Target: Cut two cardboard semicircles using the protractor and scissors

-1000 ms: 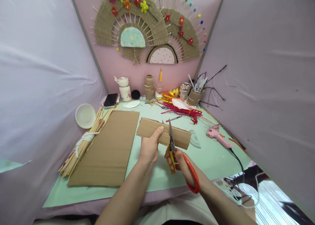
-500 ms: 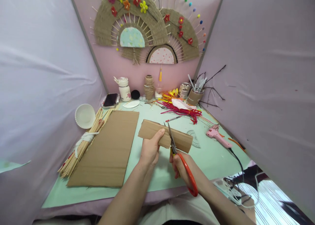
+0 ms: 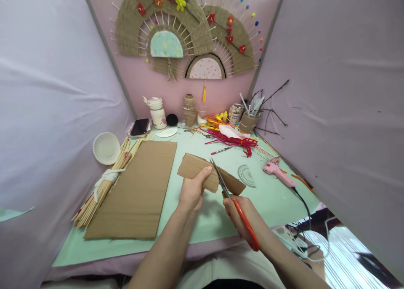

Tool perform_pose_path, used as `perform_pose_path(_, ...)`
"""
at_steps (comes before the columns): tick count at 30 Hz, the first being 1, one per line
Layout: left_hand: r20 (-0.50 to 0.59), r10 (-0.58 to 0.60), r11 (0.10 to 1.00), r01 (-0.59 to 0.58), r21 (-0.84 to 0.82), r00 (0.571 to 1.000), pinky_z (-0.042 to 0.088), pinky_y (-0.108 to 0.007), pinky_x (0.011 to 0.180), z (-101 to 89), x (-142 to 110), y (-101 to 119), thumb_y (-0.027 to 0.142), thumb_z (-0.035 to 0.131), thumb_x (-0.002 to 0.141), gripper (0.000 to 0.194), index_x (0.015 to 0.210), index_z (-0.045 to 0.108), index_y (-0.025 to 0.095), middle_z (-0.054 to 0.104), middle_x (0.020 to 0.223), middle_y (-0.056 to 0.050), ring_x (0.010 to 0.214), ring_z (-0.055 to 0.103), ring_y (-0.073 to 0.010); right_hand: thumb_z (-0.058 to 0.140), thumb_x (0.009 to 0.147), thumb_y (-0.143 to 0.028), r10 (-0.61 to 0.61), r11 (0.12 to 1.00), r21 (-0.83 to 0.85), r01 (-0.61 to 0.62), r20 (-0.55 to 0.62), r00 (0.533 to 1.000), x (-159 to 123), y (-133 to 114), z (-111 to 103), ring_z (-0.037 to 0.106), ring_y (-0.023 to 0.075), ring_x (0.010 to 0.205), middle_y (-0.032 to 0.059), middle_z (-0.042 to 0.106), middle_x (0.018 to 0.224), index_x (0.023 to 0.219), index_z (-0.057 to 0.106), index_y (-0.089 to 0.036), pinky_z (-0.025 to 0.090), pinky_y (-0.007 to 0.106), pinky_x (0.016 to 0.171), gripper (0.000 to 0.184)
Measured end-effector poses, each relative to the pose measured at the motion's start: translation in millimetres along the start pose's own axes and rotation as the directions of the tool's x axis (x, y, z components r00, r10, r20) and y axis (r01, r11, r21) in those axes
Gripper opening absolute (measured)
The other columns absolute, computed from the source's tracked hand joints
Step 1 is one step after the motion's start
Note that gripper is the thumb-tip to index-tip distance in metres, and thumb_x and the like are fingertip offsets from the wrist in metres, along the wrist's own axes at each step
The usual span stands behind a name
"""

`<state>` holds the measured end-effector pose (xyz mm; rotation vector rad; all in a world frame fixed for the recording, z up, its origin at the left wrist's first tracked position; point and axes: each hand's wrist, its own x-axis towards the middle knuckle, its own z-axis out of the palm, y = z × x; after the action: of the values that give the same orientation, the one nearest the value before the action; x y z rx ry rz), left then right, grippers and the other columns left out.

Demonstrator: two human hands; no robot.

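Note:
My left hand (image 3: 192, 192) grips a small strip of brown cardboard (image 3: 194, 169) above the green table, thumb on top. My right hand (image 3: 243, 215) is closed round the orange handles of a pair of scissors (image 3: 235, 207). The scissor blades lie across the strip near its middle, closed or nearly so. To the right of the blades the strip's other part (image 3: 234, 183) sags lower than the part I hold.
A large cardboard sheet (image 3: 139, 188) lies to the left, beside a bundle of bamboo sticks (image 3: 107, 181) and a white paper plate (image 3: 106, 148). A protractor (image 3: 246, 175), a pink glue gun (image 3: 277, 173) with cord, red and yellow strips (image 3: 233, 140), jars and twine stand further back.
The blades have closed through the strip and tilted to the left. The strip's right part now droops away from the part in my left hand. The view has dipped slightly.

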<state>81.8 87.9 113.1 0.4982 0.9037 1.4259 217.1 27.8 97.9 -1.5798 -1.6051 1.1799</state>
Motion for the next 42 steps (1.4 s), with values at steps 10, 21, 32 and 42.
perform_pose_path(10,0.1,-0.015,0.998,0.009,0.063,0.995,0.047,-0.027,0.076,-6.7,5.8,-1.1,0.027,0.085,0.058,0.04,0.092,0.067,0.017,0.071,0.09,-0.002,0.084,0.063,-0.0169,0.02,0.087,-0.076,-0.115,0.987,0.133,0.09,0.19,0.975,-2.4,7.3,-12.9,0.043,0.0125,0.043,-0.0046,0.041,0.052,0.073,0.046,-0.021,0.04,0.027,0.045,0.063)
perform_pose_path(21,0.174,-0.046,0.994,0.029,0.103,0.984,0.048,-0.031,0.08,-5.4,1.8,-6.3,0.028,0.084,0.058,0.04,0.093,0.069,0.016,0.072,0.096,-0.006,0.09,0.064,-0.0205,0.025,0.09,-0.072,-0.285,0.95,-0.056,0.306,0.242,0.928,-1.2,-2.2,-33.2,0.048,0.0181,0.067,0.0024,0.052,0.074,0.081,0.049,-0.021,0.044,0.034,0.064,0.058)
perform_pose_path(32,0.194,-0.054,0.993,0.032,0.115,0.98,0.048,-0.029,0.079,-7.4,1.3,-6.5,0.026,0.083,0.061,0.039,0.096,0.068,0.016,0.071,0.097,-0.006,0.089,0.063,-0.0188,0.038,0.091,-0.055,-0.221,0.957,-0.131,0.26,0.256,0.941,-1.7,-5.2,-31.7,0.052,0.0176,0.063,0.0033,0.054,0.076,0.078,0.046,-0.021,0.044,0.03,0.055,0.038)
perform_pose_path(42,0.218,-0.093,0.992,0.073,0.102,0.971,0.049,-0.031,0.08,-8.0,1.6,-4.7,0.026,0.084,0.059,0.043,0.098,0.068,0.016,0.071,0.098,-0.006,0.09,0.063,-0.0199,0.034,0.09,-0.04,-0.043,0.986,-0.15,0.072,0.189,0.981,-7.6,-9.3,-22.3,0.048,0.0142,0.041,-0.0006,0.048,0.045,0.054,0.034,-0.023,0.039,0.027,0.045,0.04)
